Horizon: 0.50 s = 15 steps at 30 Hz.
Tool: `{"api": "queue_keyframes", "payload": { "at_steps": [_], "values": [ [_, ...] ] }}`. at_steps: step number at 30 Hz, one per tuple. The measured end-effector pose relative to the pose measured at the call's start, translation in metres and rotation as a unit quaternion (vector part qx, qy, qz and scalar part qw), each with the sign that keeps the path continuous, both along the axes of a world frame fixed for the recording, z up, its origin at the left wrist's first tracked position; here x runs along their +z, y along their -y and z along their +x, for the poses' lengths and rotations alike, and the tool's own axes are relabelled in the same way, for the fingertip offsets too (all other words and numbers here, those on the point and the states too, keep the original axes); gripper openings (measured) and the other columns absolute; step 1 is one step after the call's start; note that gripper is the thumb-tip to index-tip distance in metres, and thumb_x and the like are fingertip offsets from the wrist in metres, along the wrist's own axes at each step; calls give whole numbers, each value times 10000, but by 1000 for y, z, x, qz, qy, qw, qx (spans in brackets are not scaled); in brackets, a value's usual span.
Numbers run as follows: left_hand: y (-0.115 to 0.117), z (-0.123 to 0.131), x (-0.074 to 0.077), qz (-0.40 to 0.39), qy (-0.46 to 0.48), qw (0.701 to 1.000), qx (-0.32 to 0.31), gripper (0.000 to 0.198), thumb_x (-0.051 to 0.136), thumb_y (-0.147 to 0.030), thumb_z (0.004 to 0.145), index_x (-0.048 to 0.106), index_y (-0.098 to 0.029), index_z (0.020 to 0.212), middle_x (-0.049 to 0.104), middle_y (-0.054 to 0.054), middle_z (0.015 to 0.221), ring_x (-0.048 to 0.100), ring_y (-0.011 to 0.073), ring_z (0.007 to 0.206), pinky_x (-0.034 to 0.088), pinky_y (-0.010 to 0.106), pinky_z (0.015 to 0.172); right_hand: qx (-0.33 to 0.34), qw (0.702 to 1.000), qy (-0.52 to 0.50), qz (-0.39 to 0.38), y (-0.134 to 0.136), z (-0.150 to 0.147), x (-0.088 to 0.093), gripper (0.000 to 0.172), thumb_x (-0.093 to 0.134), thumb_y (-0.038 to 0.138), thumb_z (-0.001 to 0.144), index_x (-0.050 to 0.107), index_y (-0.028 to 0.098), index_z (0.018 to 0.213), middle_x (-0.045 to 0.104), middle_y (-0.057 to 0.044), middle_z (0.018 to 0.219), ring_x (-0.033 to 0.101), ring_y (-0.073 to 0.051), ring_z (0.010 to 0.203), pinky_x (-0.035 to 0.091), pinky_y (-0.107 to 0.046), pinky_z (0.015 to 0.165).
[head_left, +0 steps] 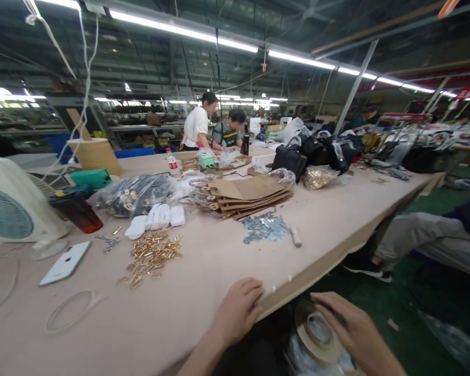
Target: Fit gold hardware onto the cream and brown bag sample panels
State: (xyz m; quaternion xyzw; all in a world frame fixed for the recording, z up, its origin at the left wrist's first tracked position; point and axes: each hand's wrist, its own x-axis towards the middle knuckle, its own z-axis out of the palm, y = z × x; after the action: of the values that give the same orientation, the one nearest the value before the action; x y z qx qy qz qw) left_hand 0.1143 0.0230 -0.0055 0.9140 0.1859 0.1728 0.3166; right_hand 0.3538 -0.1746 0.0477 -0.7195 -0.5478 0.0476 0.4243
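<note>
My left hand [239,309] rests on the near edge of the cloth-covered table [203,297], its fingers loosely bent and nothing visible in them. Beyond the table edge, lower down, my right hand [347,319] lies against the right side of a roll of tape [321,342]. Its fingers are stretched out and partly cover the roll; its thumb is hidden. Under the roll is clear plastic wrapping [303,360]. Farther in on the table lie a heap of gold metal fittings [152,256], a pile of flat grey metal pieces [264,228] and a small pale stick-like piece [295,236].
Brown panels [250,193] are stacked mid-table, beside bagged parts [137,193] and white rolls [159,216]. A fan [11,203], dark cup [76,211] and phone [65,262] stand left. Black bags [290,159] lie behind. A seated person's leg [419,237] is at right; two co-workers stand farther back.
</note>
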Motion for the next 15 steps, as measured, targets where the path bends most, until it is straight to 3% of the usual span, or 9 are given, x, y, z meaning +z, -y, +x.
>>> {"api": "queue_keyframes", "payload": {
  "at_steps": [3, 7, 10, 13, 15],
  "values": [
    [-12, -20, 2, -99, 19, 994, 36, 486, 658, -298, 912, 614, -332, 1395, 622, 42, 1457, 558, 253, 1349, 415, 448, 1201, 147, 987, -50, -49, -71, -26, -5, 301, 550, 412, 1016, 780, 269, 1148, 770, -92, 1103, 732, -263, 1037, 587, -357, 956],
    [-70, -29, 17, -212, 138, 952, 170, 495, 646, -317, 909, 590, -311, 1401, 636, 72, 1419, 656, 227, 1179, 584, 383, 989, 254, 963, -92, -17, -148, -88, -27, 290, 514, 382, 1033, 768, 262, 1106, 768, -75, 1015, 744, -234, 954, 595, -301, 882],
    [-126, -20, 43, -251, 260, 884, 297, 524, 702, -322, 854, 589, -242, 1360, 637, 118, 1385, 681, 206, 1033, 620, 339, 834, 281, 956, -87, 21, -177, -116, -59, 311, 515, 426, 1027, 775, 255, 1027, 767, -55, 860, 757, -217, 785, 616, -256, 729],
    [-173, 2, 72, -313, 348, 786, 403, 556, 774, -276, 791, 575, -223, 1307, 596, 129, 1412, 670, 119, 821, 604, 281, 750, 265, 961, -45, 61, -188, -122, -88, 275, 557, 419, 1009, 783, 264, 1001, 780, -54, 869, 775, -212, 803, 622, -231, 754],
    [-198, 24, 85, -319, 354, 768, 428, 548, 760, -278, 823, 542, -218, 1322, 576, 149, 1422, 683, 123, 838, 600, 284, 756, 271, 959, -26, 81, -189, -121, -100, 251, 590, 419, 995, 791, 270, 1012, 789, -52, 878, 784, -206, 798, 627, -210, 752]
  ]
}}
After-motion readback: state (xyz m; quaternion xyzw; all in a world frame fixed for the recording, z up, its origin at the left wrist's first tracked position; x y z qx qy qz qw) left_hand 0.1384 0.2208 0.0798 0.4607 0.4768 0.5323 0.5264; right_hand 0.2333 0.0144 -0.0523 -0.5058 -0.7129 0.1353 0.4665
